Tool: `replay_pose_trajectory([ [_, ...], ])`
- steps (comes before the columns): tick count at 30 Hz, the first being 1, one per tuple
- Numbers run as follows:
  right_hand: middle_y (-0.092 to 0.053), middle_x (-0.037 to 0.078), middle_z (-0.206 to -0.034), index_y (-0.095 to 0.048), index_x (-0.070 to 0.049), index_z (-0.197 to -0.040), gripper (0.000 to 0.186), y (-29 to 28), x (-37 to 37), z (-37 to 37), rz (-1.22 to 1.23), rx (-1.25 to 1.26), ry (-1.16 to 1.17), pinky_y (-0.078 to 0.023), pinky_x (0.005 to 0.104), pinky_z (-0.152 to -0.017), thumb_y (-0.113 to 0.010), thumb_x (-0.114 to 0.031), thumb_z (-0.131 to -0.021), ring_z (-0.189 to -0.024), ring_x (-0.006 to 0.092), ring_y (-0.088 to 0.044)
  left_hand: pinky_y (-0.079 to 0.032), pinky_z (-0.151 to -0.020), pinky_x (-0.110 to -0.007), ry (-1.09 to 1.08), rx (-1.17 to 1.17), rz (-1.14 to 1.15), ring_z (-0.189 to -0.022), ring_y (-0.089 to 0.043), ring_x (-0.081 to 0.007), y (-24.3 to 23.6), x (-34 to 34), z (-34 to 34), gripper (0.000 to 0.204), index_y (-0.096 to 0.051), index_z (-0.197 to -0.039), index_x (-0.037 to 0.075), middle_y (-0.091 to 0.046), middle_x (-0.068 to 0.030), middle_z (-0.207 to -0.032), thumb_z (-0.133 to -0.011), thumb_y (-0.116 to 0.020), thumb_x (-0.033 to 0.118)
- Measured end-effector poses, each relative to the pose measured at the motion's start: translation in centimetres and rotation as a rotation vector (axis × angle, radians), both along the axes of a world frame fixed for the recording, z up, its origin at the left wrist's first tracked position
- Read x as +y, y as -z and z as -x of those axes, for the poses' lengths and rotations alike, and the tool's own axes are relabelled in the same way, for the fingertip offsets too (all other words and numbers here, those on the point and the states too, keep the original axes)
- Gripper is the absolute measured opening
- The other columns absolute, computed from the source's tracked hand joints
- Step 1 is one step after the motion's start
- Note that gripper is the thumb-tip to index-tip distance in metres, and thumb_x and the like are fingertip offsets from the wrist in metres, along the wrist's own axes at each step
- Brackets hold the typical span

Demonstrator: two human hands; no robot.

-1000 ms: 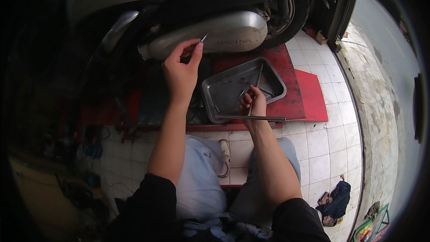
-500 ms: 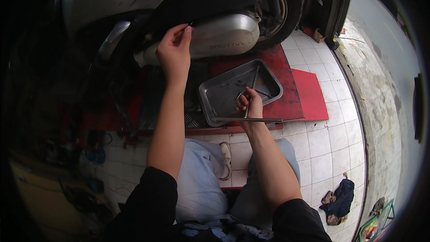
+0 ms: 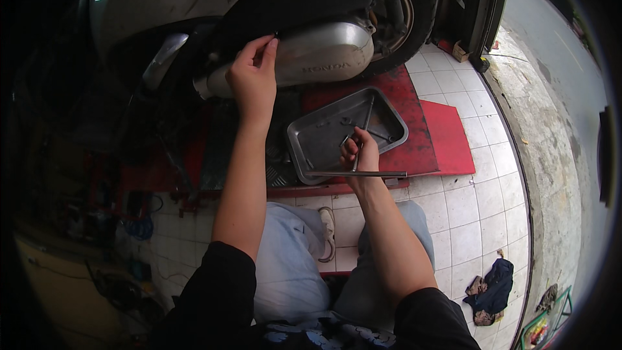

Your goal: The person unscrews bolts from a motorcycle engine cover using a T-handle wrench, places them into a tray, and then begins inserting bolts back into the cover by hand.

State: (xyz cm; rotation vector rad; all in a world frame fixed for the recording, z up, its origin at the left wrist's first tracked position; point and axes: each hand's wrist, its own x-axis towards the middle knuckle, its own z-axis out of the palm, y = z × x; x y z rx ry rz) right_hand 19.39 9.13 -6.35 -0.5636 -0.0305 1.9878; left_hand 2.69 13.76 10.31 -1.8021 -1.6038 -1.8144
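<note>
My left hand (image 3: 254,68) is closed in a pinch at the upper left edge of a silver engine side cover (image 3: 324,52) on a scooter. A small dark bit shows at its fingertips, too small to name. Lower right, my right hand (image 3: 363,153) is wrapped round the shaft of a T-handle wrench (image 3: 385,174), whose long crossbar lies across the wrist. That hand hovers over the near right part of a grey metal tray (image 3: 299,149). In the tray lie another T-shaped wrench (image 3: 368,115), a small spanner (image 3: 347,121) and some small parts.
The tray rests on a red work platform (image 3: 405,100) beside the scooter's rear wheel (image 3: 421,26). White floor tiles (image 3: 466,201) surround it. A dark crumpled cloth (image 3: 495,285) lies at the lower right, near a green-framed rack (image 3: 562,314). A road runs along the far right.
Hardly anything differs. Both hands keep their places and holds, while the whole view has shifted very slightly.
</note>
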Motion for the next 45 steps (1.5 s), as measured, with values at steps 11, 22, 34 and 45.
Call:
replay_pose_trajectory([
  [11,-0.036,-0.005,-0.049,-0.038,-0.021,-0.065,0.033,0.3,0.2,-0.2,0.001,-0.013,0.003,-0.022,0.0256,-0.038,-0.052,-0.029,-0.094,-0.04,0.0093,-0.033,-0.047,-0.064,-0.024,-0.088,0.0,-0.032,-0.068,-0.06,-0.0126,0.6,0.3,-1.2,0.015,-0.073,-0.096,0.003,-0.071,-0.0067,-0.085,-0.086,-0.073,0.013],
  [22,-0.036,-0.005,-0.049,-0.038,-0.021,-0.065,0.033,-0.1,0.0,-0.3,0.002,-0.021,-0.005,-0.023,0.0256,-0.039,-0.051,-0.029,-0.094,-0.04,0.0089,-0.033,-0.043,-0.096,-0.038,-0.565,0.049,0.09,-0.106,-0.056,-0.0302,0.2,1.4,-1.7,0.032,-0.076,-0.096,0.008,-0.07,-0.0125,-0.101,-0.074,-0.083,0.031],
  [34,-0.036,-0.004,-0.05,-0.039,-0.02,-0.069,0.029,0.1,0.1,0.0,-0.037,0.004,-0.009,-0.024,0.0269,-0.041,-0.05,-0.029,-0.094,-0.041,0.0104,-0.033,-0.042,-0.092,-0.04,-0.246,0.079,-0.206,-0.106,-0.054,-0.0271,2.2,-2.2,-1.4,0.013,-0.071,-0.095,0.01,-0.064,-0.0069,-0.106,-0.087,-0.068,0.02],
  [45,-0.035,-0.003,-0.049,-0.04,-0.02,-0.072,0.027,0.8,1.0,-1.0,-0.06,0.01,-0.005,-0.023,0.0278,-0.039,-0.051,-0.03,-0.094,-0.04,0.0103,-0.032,-0.045,-0.085,-0.04,0.078,0.734,1.035,-0.095,-0.063,-0.0265,14.7,-7.5,0.3,0.018,-0.071,-0.094,0.01,-0.07,-0.0073,-0.091,-0.079,-0.075,0.019],
])
